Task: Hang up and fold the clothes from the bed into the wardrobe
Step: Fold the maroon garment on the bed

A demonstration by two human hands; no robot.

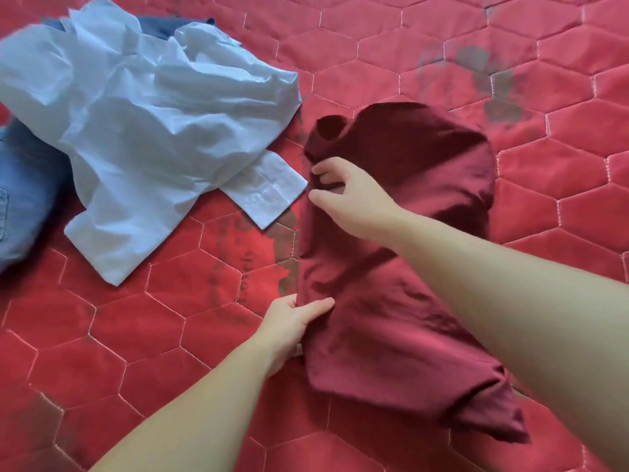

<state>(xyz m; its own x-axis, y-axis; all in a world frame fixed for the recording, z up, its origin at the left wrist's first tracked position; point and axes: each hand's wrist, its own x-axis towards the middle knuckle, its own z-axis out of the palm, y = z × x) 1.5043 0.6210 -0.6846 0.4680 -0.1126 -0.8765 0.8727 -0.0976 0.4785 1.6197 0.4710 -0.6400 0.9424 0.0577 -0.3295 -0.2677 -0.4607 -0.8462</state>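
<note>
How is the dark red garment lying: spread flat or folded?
Partly folded: the dark red garment lies doubled lengthwise on the bed, left hand and right hand pinching its left edge.

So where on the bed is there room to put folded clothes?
Bare red quilt lies right of the maroon garment and below the white shirt, near the left hand. The upper left is crowded: shirt, denim, a dark blue garment.

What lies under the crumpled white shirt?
The white shirt partly covers a light blue denim garment and a dark blue garment; how far they extend beneath is hidden.
</note>
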